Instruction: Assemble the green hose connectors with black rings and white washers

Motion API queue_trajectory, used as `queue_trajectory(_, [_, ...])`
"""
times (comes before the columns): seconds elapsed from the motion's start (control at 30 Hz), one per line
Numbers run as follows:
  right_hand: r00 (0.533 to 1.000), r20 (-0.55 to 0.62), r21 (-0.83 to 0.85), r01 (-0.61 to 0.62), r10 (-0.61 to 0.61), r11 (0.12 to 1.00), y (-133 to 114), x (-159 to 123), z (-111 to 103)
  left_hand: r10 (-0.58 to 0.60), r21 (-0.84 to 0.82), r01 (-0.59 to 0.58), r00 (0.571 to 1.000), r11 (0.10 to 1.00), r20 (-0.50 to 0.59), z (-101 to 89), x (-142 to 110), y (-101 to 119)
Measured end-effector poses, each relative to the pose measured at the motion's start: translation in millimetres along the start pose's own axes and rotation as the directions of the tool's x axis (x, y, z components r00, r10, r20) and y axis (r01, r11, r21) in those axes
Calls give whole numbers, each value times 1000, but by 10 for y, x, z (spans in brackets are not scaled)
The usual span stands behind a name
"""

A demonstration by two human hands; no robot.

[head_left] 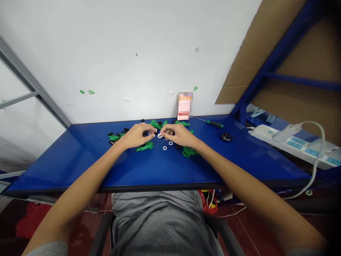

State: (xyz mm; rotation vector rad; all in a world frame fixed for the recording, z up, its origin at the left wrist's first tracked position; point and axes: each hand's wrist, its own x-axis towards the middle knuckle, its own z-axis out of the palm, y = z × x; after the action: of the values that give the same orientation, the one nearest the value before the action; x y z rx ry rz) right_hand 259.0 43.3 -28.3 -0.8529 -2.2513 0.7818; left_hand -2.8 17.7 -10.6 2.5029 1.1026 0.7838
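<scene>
Above a blue surface (80, 156), a person's left hand (138, 135) curves, its grip impossible to tell, facing the pinching right hand (179, 134). Green fittings (145, 146) cluster nearby, seemingly for easy reach; the right hand holds a white ring (159, 136) by its edge, apparently leaving the opening clear.

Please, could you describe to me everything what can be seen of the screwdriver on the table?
The screwdriver has a dark handle with green areas, apparently plastic or rubber, and a thin, straight, metal-looking shaft. It lies on its side on the blue table, toward the back right, the shaft pointing left and slightly toward the wall. The tip comes close to the blurred upright item; its shape, and whether they touch, cannot be told. Neither the left hand nor the right hand touches it.
</scene>
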Motion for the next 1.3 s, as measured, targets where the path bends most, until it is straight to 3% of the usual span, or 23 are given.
queue_trajectory(0.1, [999,-30,16,12,-11,1000,-6,5,59,13,-95,-13,1000,995,0,-27,-7,27])
queue_trajectory(0.23, [996,-65,-101,57,-63,993,13,18,120,14,-100,-13,1000,995,1,-6,-3,22])
queue_trajectory(0.47, [982,-131,-102,127,-140,987,-37,8,173,-46,-169,35,997,985,-58,99,7,23])
queue_trajectory(0.57, [980,-136,-109,131,-145,985,-29,8,144,-51,-110,42,995,993,-81,76,11,29])
queue_trajectory(0.73, [978,-171,-269,68,-117,961,21,11,-18,-45,26,48,993,999,-108,37,24,-25])
queue_trajectory(0.9, [991,-33,-260,114,-127,959,1,-18,-70,-131,-90,121,985,989,-112,38,26,-67])
queue_trajectory(1.07, [961,205,-352,251,-187,902,-106,-63,194,-208,-274,153,961,949,-184,21,38,-97])
queue_trajectory(1.3, [958,171,-600,288,-232,746,-116,-44,567,-238,-304,175,954,937,-183,56,44,-89])
